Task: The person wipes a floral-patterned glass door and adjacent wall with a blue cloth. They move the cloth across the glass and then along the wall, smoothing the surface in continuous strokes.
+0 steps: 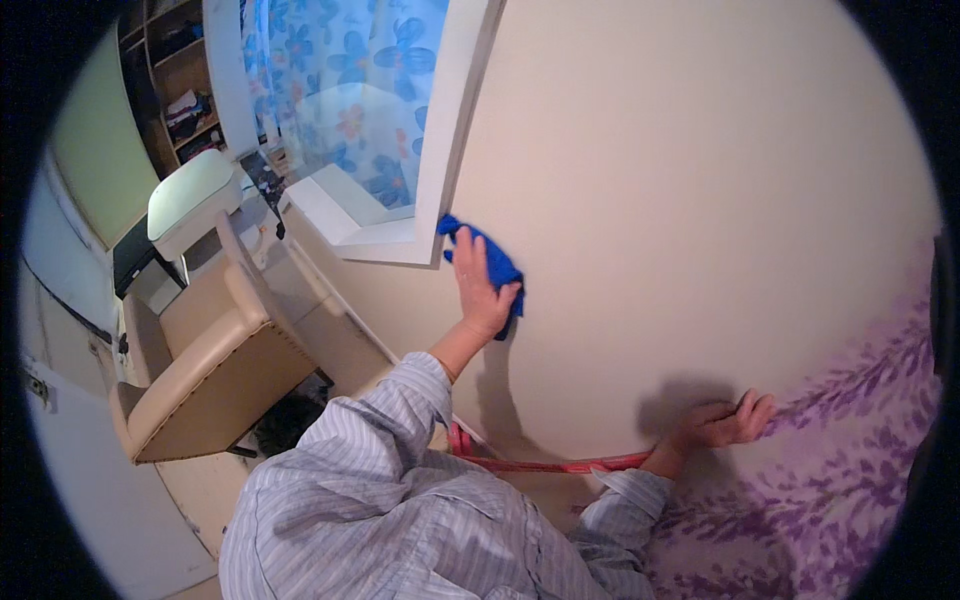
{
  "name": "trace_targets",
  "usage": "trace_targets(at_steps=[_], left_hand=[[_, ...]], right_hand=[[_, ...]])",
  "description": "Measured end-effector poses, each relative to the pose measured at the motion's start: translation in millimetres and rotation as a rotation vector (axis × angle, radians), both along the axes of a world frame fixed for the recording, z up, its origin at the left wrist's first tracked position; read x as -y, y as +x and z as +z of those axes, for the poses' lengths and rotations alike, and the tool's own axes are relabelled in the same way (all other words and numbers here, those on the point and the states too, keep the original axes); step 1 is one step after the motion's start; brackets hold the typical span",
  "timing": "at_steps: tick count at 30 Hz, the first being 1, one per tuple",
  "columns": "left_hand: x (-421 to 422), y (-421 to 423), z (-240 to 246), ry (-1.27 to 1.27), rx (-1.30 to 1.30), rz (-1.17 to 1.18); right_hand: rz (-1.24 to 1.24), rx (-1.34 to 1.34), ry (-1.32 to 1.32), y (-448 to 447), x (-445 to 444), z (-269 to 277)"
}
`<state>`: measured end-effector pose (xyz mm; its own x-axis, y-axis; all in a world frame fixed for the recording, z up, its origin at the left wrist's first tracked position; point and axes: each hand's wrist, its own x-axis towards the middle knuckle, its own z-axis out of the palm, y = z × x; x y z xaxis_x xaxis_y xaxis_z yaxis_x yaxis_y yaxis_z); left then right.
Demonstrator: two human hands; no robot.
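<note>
My left hand (pixel 480 285) presses a bunched blue cloth (pixel 495 259) against a beige wall (pixel 675 187), thumb towards the right and fingers spread over it. The cloth's upper end touches the lower corner of a white frame (pixel 435 180). Lower and to the right, my right hand (pixel 727 421) hangs close to the wall with its fingers loosely bent and nothing visible in it. Beside its wrist runs a thin red bar (pixel 555 465), partly hidden by my striped sleeve. Purple leaf-like patterning (pixel 832 435) covers the wall around and below that hand.
Inside the white frame a blue-flowered curtain (pixel 352 97) shows. To the left stand a beige studded armchair (pixel 217 375) and a white padded seat (pixel 195 195). A dark shape (pixel 292 424), unclear, lies under the armchair. Shelves (pixel 184 82) hold folded items behind.
</note>
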<state>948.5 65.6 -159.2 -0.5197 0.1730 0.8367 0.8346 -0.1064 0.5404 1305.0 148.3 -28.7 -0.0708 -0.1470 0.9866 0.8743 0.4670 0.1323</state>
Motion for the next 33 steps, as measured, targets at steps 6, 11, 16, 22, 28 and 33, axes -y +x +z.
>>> trace_targets(at_steps=[6, 11, 16, 22, 28, 33], left_hand=[[15, 13, -69, -0.127, 0.478, -0.031], [3, 39, -17, -0.067, 0.437, -0.034], [-5, 51, 52, 0.0, -0.136, -0.075], [1, 57, -29, -0.199, -0.395, -0.153], [7, 55, 13, -0.256, -0.533, -0.149], [-10, 69, 132, -0.036, -0.578, -0.121]], right_hand=[[0.023, -0.019, 0.007, -2, -3, -2], [0.016, -0.036, 0.008, -9, 5, 3], [0.019, -0.014, -0.005, 3, -4, -6], [0.051, -0.031, -0.054, -6, 9, 1], [0.051, -0.045, -0.02, -8, 3, -2], [0.01, -0.098, -0.065, -9, 3, -10]])
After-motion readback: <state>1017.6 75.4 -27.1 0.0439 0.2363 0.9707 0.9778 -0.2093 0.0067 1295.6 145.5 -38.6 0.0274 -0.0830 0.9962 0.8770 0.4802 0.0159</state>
